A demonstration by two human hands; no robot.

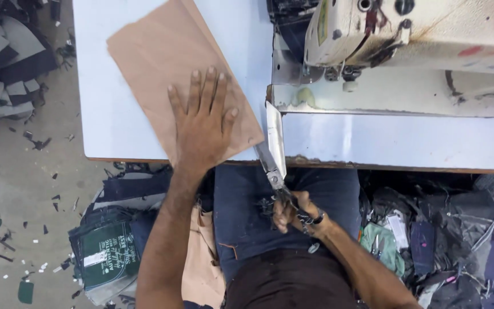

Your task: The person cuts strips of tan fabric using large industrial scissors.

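The tan sheet [170, 74] lies slanted on the white desk [107, 131], its near corner at the desk's front edge, and the left hand [204, 123] rests flat on it with fingers spread, seemingly pinning it so the edge cannot shift. Just right of that hand, the right hand [294, 216] is closed around the handles of large scissors [274, 150], blades parted at the sheet's corner (the tip points away from the body). Further right the cream sewing machine [407, 40] crowds the desk, while fabric scraps [7, 63] litter the floor [12, 189] left of the left hand.
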